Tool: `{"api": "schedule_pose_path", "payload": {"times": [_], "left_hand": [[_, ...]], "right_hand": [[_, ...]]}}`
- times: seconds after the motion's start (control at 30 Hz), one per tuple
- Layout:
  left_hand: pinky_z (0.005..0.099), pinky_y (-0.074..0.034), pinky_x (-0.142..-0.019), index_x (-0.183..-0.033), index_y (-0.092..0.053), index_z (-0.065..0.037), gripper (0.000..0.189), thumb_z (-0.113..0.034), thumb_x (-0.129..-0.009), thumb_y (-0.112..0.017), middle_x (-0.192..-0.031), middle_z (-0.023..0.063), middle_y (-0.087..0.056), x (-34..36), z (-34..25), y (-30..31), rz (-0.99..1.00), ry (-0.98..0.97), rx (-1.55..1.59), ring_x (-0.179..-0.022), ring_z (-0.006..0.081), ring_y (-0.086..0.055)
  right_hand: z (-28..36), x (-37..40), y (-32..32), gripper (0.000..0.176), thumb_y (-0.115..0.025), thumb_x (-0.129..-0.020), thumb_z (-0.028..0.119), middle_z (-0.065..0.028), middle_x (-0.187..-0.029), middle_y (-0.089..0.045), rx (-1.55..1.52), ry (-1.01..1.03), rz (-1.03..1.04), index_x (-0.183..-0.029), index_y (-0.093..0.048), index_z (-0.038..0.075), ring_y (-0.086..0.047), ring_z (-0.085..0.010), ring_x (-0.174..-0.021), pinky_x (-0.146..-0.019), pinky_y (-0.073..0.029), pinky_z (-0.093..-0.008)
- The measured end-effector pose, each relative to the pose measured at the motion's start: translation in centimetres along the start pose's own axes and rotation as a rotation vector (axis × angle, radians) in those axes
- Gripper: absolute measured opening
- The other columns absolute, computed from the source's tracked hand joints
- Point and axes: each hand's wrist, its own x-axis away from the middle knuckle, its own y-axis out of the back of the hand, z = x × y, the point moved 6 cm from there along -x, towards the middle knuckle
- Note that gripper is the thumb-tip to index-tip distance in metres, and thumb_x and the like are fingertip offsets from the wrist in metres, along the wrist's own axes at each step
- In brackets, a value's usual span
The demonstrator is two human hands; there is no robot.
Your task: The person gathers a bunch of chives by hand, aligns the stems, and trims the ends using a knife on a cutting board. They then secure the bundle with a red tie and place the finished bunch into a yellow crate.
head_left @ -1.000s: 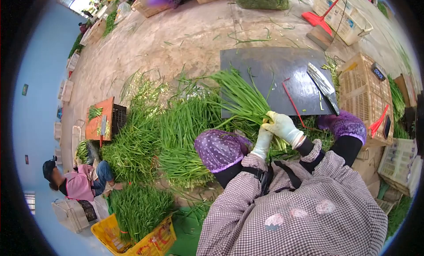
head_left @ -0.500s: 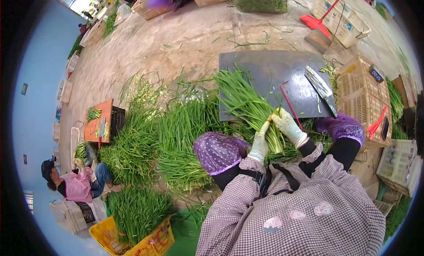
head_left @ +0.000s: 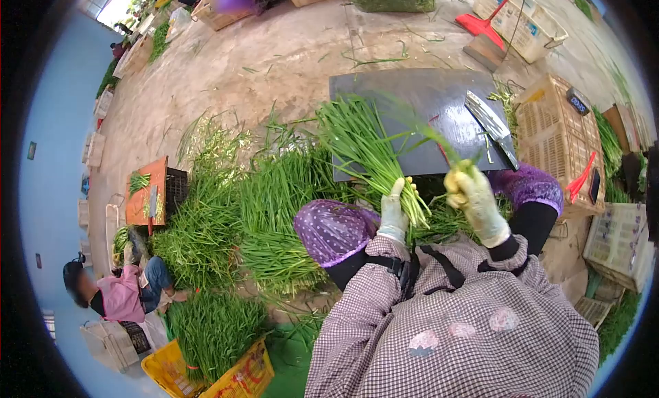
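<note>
My left hand (head_left: 394,216), in a pale glove, is closed around the lower stalks of a bunch of garlic chives (head_left: 357,137). The leaves fan up and left over the near left part of a dark board (head_left: 405,86), and the pale stalk ends point down toward my lap. Apart from the bunch, to its right, my gloved right hand (head_left: 477,202) is closed on a few loose chive leaves (head_left: 425,129), smeared by motion. A broad knife (head_left: 491,129) lies on the board's right side, with a thin red strip (head_left: 441,149) partly hidden behind the leaves.
Heaped chives (head_left: 281,199) cover the floor to my left. A yellow crate (head_left: 240,374) holds more. Stacked plastic crates (head_left: 549,123) stand on my right, with a red dustpan (head_left: 480,27) beyond the board. A co-worker (head_left: 120,291) sits at far left beside an orange board (head_left: 154,175).
My right hand has come away from the bunch, moving right and toward me with loose leaves in it. My left hand still holds the bunch. The whole view has shifted slightly.
</note>
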Motion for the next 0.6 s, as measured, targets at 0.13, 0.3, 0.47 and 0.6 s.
{"api": "schedule_pose_path", "payload": {"times": [0.13, 0.3, 0.47, 0.6], "left_hand": [[0.0377, -0.061, -0.078, -0.13, -0.061, 0.0, 0.039, -0.024, -0.1, -0.064, -0.104, 0.0111, -0.072, 1.0, -1.6, -1.9, 0.098, -0.022, 0.208, -0.086, 0.0211, -0.07], [0.0449, -0.059, -0.097, -0.143, -0.053, -0.001, 0.049, -0.025, -0.099, -0.057, -0.12, 0.0146, -0.069, 2.0, -4.2, -4.0, 0.33, -0.016, 0.534, -0.104, 0.0254, -0.069], [0.046, -0.056, -0.102, -0.141, -0.055, -0.001, 0.048, -0.026, -0.099, -0.056, -0.119, 0.015, -0.071, 2.1, -4.0, -3.4, 0.287, -0.028, 0.477, -0.114, 0.0289, -0.069], [0.0483, -0.052, -0.107, -0.14, -0.056, -0.001, 0.048, -0.027, -0.099, -0.052, -0.123, 0.0165, -0.069, 1.7, -2.9, -3.3, 0.196, -0.003, 0.414, -0.118, 0.0312, -0.066]], "right_hand": [[4.0, 2.5, 4.1, 0.007, -0.051, -0.106, 0.015, -0.0004, -0.085, -0.051, 0.037, 0.238, -0.124, -0.106, -0.052, 0.008, -0.041, -0.0081, -0.058, -0.055, -0.041, -0.024], [-18.0, 2.4, 18.2, 0.047, -0.065, -0.097, 0.04, -0.0182, -0.107, -0.071, 1.878, 0.038, 0.116, -0.121, -0.056, 0.0, -0.073, -0.0331, -0.093, -0.08, -0.058, -0.0422], [-7.1, 2.5, 6.5, 0.05, -0.069, -0.09, 0.054, -0.0159, -0.105, -0.072, 1.772, -0.14, 0.275, -0.11, -0.068, 0.008, -0.073, -0.0351, -0.095, -0.082, -0.057, -0.0456], [-4.4, -2.4, 0.1, 0.028, -0.071, -0.092, 0.036, -0.0115, -0.095, -0.069, 1.269, 0.327, 0.017, -0.098, -0.066, 0.01, -0.07, -0.0315, -0.082, -0.073, -0.056, -0.0439]]}}
